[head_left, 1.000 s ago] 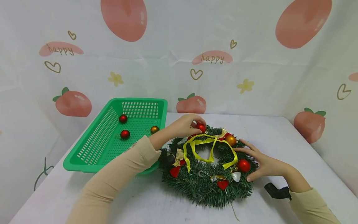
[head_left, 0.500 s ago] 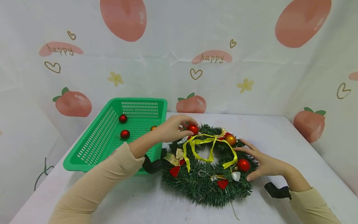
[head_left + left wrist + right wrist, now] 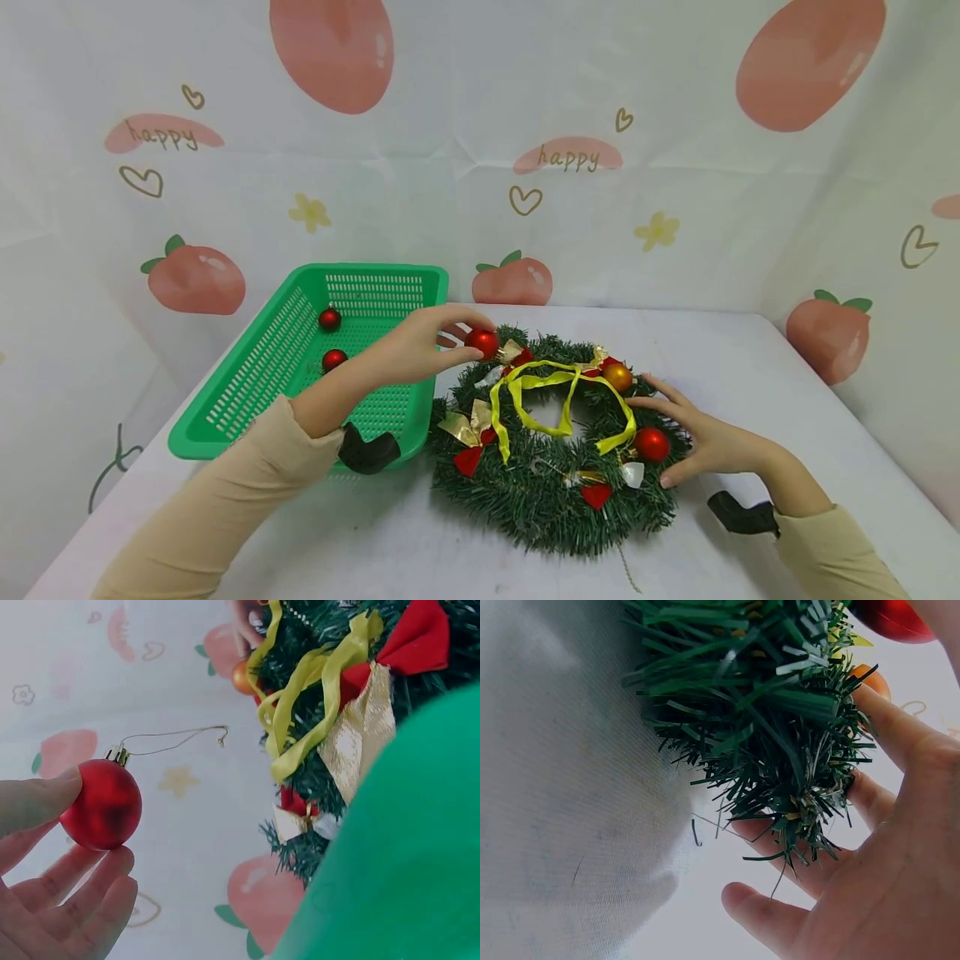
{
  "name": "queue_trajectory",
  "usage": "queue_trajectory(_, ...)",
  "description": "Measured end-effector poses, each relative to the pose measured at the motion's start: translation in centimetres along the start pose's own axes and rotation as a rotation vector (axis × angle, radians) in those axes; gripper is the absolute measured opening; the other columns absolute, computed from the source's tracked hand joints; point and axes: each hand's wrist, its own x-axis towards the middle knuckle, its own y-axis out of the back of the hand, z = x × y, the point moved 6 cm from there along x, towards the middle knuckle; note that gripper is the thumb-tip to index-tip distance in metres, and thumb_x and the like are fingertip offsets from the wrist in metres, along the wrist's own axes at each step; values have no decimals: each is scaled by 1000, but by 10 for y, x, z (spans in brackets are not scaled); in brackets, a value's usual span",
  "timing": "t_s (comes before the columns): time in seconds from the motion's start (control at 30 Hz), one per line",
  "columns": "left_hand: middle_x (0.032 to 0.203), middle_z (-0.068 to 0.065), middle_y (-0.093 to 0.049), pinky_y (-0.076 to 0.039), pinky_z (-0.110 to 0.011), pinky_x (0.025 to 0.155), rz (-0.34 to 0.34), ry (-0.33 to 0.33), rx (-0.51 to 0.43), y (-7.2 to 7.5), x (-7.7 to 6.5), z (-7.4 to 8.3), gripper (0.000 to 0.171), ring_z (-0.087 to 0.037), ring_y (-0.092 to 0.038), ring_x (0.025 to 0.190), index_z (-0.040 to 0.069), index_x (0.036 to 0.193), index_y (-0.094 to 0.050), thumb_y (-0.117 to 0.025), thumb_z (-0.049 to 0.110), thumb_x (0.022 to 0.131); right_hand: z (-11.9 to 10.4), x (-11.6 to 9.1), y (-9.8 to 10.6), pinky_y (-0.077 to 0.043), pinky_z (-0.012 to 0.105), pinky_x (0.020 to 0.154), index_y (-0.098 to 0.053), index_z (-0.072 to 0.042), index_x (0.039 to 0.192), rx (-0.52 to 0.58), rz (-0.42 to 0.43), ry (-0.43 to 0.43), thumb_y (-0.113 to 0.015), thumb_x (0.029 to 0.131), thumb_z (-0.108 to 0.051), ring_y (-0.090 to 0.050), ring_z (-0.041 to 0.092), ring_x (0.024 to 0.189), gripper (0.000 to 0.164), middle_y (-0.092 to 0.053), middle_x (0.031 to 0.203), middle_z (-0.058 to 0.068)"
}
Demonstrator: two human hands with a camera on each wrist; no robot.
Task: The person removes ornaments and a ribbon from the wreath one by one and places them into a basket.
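My left hand (image 3: 420,343) pinches a red Christmas ball (image 3: 482,343) between thumb and fingers, above the wreath's back left edge. In the left wrist view, a thin gold hanging loop trails loose from the ball's metal cap. A green tinsel wreath (image 3: 525,508) lies on the table, dressed with bows, a yellow ribbon (image 3: 551,429), a red ball (image 3: 652,444) and an orange-gold ball (image 3: 618,377). My right hand (image 3: 720,443) holds the wreath's right side, fingers and thumb spread around its edge. In the right wrist view, some fingers are partly hidden behind the tinsel.
Left of the wreath stands a green plastic basket (image 3: 438,292), its front partly covered by my left arm. Two red balls, a rear one (image 3: 329,318) and a nearer one (image 3: 333,359), lie inside it. A printed cloth (image 3: 420,192) hangs behind the table.
My left hand has drawn the red ball leftward across the wreath's back edge, uncovering a gold and red bow. The arm now hides the basket's gold ball. My right hand stays put.
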Motion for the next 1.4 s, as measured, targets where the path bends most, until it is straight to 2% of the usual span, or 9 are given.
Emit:
queue_trajectory(0.27, 122, -12, -59, -56, -37, 83, 48, 72, -19, 18, -17, -15, 35, -28, -62, 104, 9, 123, -59, -64, 9, 88, 2, 0, 0, -26, 81, 82, -32, -13, 144, 5, -4, -6, -81, 69, -18, 2, -27, 122, 89, 7, 155, -13)
queue_trajectory(0.47, 121, -10, -60, -54, -40, 86, 84, 131, 4, 34, -24, -35, 35, -29, -61, 106, 10, 124, -59, -62, 14, 90, 2, 0, 0, -26, 81, 82, -31, -12, 144, 7, -6, -8, -81, 70, -18, 2, -27, 122, 90, 6, 157, 7)
queue_trajectory(0.53, 121, -11, -60, -54, -41, 86, 94, 151, 8, 39, -26, -41, 35, -31, -61, 107, 10, 124, -58, -62, 14, 90, 2, 0, 0, -26, 81, 82, -31, -12, 144, 7, -6, -7, -81, 70, -18, 2, -27, 122, 90, 6, 157, 7)
queue_trajectory(0.67, 122, -14, -60, -55, -42, 84, 117, 189, 20, 48, -30, -55, 36, -35, -61, 107, 9, 125, -57, -61, 16, 91, 1, 0, 0, -26, 80, 83, -32, -12, 144, 9, -7, -6, -81, 70, -18, 1, -27, 122, 89, 7, 156, -10)
queue_trajectory(0.77, 123, -15, -59, -55, -41, 82, 133, 219, 19, 53, -33, -67, 35, -36, -61, 107, 10, 126, -57, -60, 16, 91, 1, 0, 0, -26, 80, 83, -32, -12, 144, 10, -8, -7, -81, 70, -18, 1, -27, 122, 90, 8, 154, -15)
queue_trajectory(0.97, 128, -18, -55, -54, -42, 84, 144, 289, -19, 62, -40, -84, 38, -38, -59, 110, 8, 129, -54, -58, 17, 93, 0, 0, 0, -26, 80, 83, -32, -12, 144, 4, -6, -4, -81, 70, -18, 1, -27, 122, 89, 5, 157, 8)
queue_trajectory(1.17, 130, -22, -52, -51, -46, 89, 146, 326, -17, 69, -42, -99, 39, -43, -57, 113, 6, 131, -52, -56, 18, 94, -2, 0, 0, -26, 81, 83, -31, -12, 144, 5, -5, -7, -81, 70, -18, 1, -26, 122, 89, 6, 157, 2)
queue_trajectory(1.4, 130, -25, -51, -47, -51, 95, 158, 359, 25, 75, -40, -113, 40, -43, -54, 115, 4, 132, -50, -54, 18, 95, -2, 0, 0, -25, 81, 83, -31, -12, 144, 9, -5, -19, -81, 70, -20, 1, -27, 122, 89, 5, 156, 16)
